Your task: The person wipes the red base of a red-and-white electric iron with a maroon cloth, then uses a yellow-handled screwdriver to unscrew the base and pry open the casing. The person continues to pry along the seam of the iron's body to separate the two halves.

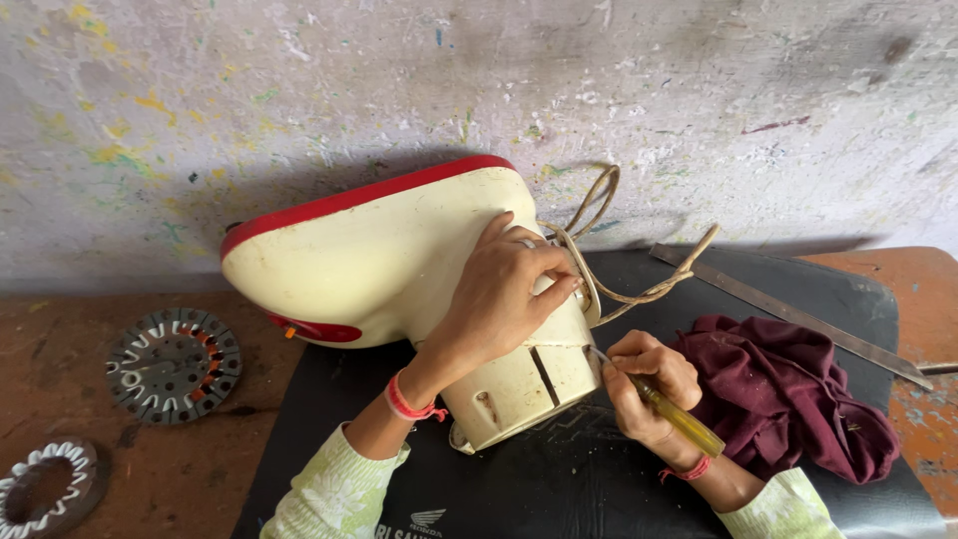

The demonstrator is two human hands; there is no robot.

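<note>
A cream plastic appliance housing (384, 255) with a red rim lies on its side on a black mat (559, 479). My left hand (504, 289) presses on its narrow end and grips it. My right hand (649, 384) holds a screwdriver with a yellow handle (684, 419); its metal tip touches the housing's lower right edge. A beige cord (599, 235) loops out from the housing's narrow end. Both wrists wear red thread bands.
A maroon cloth (798, 399) lies bunched right of my right hand. A long metal ruler (788, 311) lies slanted behind it. Two round motor stators rest on the worn wooden bench at left (173, 364) and at far lower left (45, 487). A paint-spattered wall (499, 90) stands behind.
</note>
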